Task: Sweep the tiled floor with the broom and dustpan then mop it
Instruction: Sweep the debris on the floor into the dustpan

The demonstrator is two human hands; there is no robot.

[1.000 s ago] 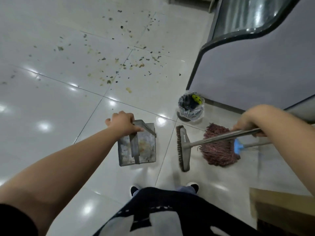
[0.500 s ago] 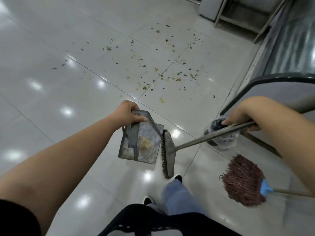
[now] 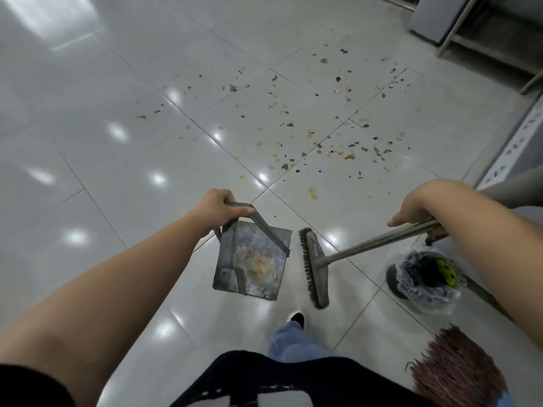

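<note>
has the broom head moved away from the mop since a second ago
Yes. The broom head was beside the mop; now it is carried ahead of it, past the lined bin, toward the debris.

Your clothes, seen from above

Your forearms are bare up from each hand; a black short sleeve [image 3: 26,386] edges your left arm. You wear a black top [image 3: 293,377] with white print, blue jeans [image 3: 289,343] and a dark, white-rimmed shoe [image 3: 296,317].

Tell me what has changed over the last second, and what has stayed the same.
The person has stepped toward the scattered debris, carrying the dustpan and broom along; the mop and lined bin have dropped back to the right. Nothing was taken up or let go: the left hand still grips the dustpan handle, the right hand the broom handle. The debris lies unswept.
</note>
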